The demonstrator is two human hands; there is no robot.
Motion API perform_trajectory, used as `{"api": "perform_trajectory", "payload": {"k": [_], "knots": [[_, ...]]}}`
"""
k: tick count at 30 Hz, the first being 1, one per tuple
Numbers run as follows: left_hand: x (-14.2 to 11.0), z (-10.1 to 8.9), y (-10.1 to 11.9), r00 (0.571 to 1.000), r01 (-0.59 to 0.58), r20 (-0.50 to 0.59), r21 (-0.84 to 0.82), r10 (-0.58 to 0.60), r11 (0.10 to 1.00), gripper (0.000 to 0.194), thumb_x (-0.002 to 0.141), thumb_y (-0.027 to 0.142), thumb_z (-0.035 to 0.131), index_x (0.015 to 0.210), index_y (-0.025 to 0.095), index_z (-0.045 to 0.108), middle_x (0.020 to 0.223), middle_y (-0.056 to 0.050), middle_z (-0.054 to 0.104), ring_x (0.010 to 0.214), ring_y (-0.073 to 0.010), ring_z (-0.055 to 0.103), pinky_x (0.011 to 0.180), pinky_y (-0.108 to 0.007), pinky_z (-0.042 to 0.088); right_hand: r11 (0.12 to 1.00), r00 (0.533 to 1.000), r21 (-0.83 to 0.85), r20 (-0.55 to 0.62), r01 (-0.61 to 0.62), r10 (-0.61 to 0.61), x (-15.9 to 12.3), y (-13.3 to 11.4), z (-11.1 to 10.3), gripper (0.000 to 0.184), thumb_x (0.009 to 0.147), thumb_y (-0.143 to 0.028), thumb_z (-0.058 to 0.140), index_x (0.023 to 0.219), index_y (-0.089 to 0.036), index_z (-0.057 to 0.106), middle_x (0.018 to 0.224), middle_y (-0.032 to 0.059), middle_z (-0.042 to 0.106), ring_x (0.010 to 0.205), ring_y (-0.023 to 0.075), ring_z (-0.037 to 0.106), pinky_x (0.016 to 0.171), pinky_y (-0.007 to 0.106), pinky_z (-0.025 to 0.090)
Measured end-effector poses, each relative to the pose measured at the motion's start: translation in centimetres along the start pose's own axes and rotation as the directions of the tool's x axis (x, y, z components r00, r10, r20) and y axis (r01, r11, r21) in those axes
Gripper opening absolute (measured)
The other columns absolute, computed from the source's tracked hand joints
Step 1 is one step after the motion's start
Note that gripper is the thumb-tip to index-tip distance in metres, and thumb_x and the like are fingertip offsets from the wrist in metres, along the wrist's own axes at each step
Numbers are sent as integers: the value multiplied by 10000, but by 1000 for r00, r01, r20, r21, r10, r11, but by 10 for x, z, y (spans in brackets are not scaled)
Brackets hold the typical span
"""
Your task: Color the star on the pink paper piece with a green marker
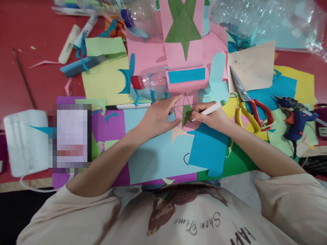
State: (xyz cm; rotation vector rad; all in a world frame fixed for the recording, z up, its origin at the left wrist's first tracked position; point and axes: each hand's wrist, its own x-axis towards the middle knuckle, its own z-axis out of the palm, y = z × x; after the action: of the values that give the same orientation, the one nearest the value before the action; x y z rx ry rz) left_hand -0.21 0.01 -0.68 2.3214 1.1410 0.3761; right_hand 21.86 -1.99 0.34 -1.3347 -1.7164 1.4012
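My right hand (pixel 211 115) grips a white marker with a green end (pixel 214 107), its tip down on a pink paper piece (pixel 190 98). A star outline is drawn there, and part of the star (pixel 186 114) is coloured green. My left hand (pixel 163 114) lies over the left side of that piece, thumb and fingers spread. Just beyond, a pink paper shape (pixel 168 51) carries a large green star (pixel 184 29) and a blue strip (pixel 187 75). A clear bottle with a red cap (pixel 150 81) lies beside it.
Red-and-yellow scissors (pixel 251 105) and a blue glue gun (pixel 295 119) lie at right. A second marker (pixel 133 105) rests left of my hands. Coloured sheets, such as light blue paper (pixel 150 156), cover the table. A phone (pixel 73 137) is at left, and clear plastic bottles (pixel 270 20) lie behind.
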Motion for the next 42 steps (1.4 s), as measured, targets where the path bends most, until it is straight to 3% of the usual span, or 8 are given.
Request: {"api": "perform_trajectory", "payload": {"k": [13,23,29,42], "knots": [[0,0,0,1000,20,11,6,-21,1000,673,845,349,577,1474,163,426,818,9,532,762,-168,510,769,-312,420,998,998,-53,-54,16,-19,2,-2,0,283,819,-349,568,598,-204,467,571,-17,478,573,108,399,546,271,321],[1,-4,3,999,31,45,-3,-31,1000,688,854,364,557,1488,144,405,850,-5,548,776,-174,512,786,-321,426,1000,1000,-18,-5,-25,25,-1,2,-1,252,790,-310,596,592,-190,496,544,-42,461,541,88,374,527,267,284],[0,-3,2,998,47,44,16,-48,999,689,848,360,571,1490,174,406,819,6,527,772,-173,506,801,-323,422,999,995,38,-97,-25,29,2,1,1,280,799,-365,584,595,-199,488,571,-26,509,573,102,428,564,275,325],[0,-4,3,998,41,46,20,-42,999,671,861,366,563,1483,165,413,820,4,529,768,-173,508,790,-320,427,999,994,5,-98,-38,38,1,0,0,300,828,-395,583,619,-199,496,597,-24,522,587,105,448,586,282,338]]}}
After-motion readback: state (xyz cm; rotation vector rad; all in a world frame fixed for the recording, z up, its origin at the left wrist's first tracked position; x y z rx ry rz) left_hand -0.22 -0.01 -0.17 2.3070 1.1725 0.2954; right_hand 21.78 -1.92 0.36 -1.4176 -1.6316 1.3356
